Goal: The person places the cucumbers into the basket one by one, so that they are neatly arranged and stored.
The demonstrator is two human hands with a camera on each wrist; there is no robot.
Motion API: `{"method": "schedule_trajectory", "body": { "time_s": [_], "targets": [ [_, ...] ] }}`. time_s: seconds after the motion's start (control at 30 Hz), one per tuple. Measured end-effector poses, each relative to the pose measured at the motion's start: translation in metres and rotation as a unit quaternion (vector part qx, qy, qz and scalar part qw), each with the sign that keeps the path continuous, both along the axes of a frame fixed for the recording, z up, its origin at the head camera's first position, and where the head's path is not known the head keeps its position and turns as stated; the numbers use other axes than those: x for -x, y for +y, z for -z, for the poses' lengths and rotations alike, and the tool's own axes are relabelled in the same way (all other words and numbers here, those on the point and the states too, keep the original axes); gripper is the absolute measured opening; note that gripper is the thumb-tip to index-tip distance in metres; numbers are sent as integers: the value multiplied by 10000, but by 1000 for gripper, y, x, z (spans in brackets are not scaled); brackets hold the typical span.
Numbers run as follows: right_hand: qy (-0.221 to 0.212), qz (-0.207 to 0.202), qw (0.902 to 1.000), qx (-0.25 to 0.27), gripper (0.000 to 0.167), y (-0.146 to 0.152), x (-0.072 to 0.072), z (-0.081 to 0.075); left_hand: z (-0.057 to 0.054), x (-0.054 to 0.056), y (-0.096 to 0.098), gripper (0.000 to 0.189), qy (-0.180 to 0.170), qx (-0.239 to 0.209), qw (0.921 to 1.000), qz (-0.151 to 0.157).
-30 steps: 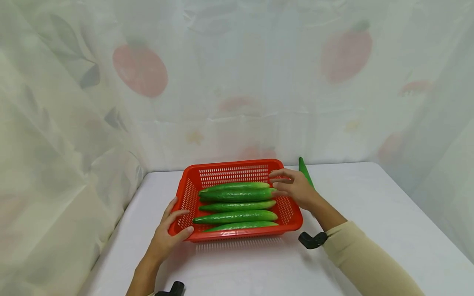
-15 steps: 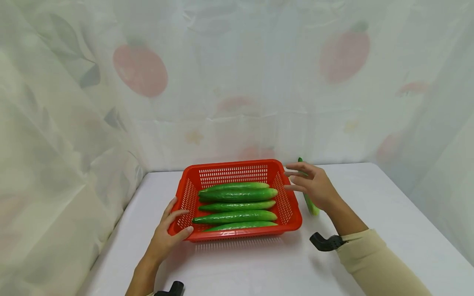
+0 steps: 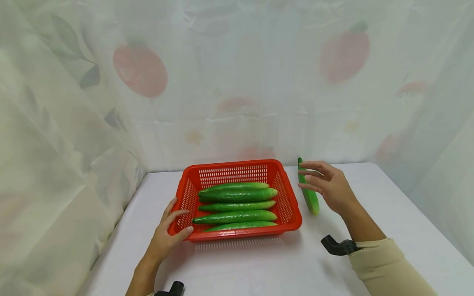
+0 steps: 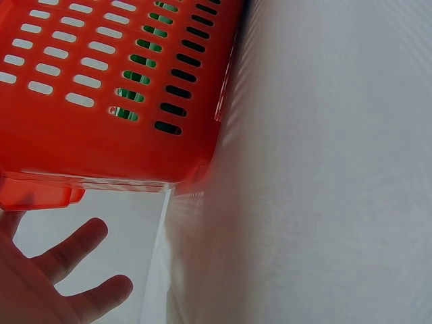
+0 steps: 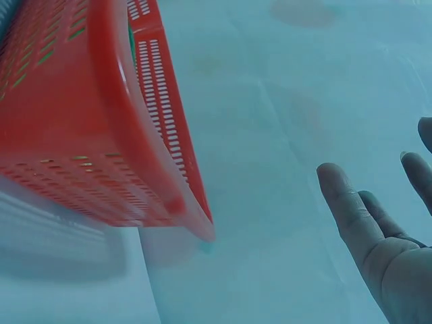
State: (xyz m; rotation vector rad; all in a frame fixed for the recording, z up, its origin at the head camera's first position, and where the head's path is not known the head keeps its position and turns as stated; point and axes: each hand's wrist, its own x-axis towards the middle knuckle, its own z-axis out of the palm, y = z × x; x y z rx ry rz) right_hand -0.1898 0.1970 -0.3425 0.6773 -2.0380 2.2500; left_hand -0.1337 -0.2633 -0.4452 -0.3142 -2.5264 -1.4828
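Several green cucumbers (image 3: 237, 217) lie side by side in a red perforated basket (image 3: 240, 234). My left hand (image 3: 164, 234) rests on the basket's left front corner, its index finger and thumb reaching over the rim. In the left wrist view, two spread fingers (image 4: 77, 246) extend below the basket's rim. One more cucumber (image 3: 312, 199) lies lengthwise on the table to the right of the basket. Over this cucumber's upper part hovers my right hand (image 3: 329, 185), fingers spread and loosely bent, holding nothing. Its fingers (image 5: 347, 202) are apart from the basket in the right wrist view.
A white cloth covers the table (image 3: 244, 269). Behind it hangs a pale curtain (image 3: 237, 82) with faded fruit prints, and another curtain (image 3: 66, 164) closes off the left side.
My right hand has moved right, from over the basket's right end to over the loose cucumber, whose lower end now shows. The left hand and basket stay in place.
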Motion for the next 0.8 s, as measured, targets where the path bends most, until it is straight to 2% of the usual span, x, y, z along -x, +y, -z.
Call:
{"method": "schedule_trajectory", "body": {
  "time_s": [0.2,0.37,0.6,0.8],
  "targets": [
    [356,93,9993,44,35,10,-6,0,0,0,0,43,-37,-1,10000,-3],
    [608,387,9974,31,35,18,-10,1,0,0,0,42,-15,-11,10000,6],
    [601,982,9933,-65,38,24,-14,5,0,0,1,42,-51,-17,10000,-16],
    [593,1095,9920,206,38,26,-15,15,1,0,0,42,-49,3,10000,-38]
  ]
}}
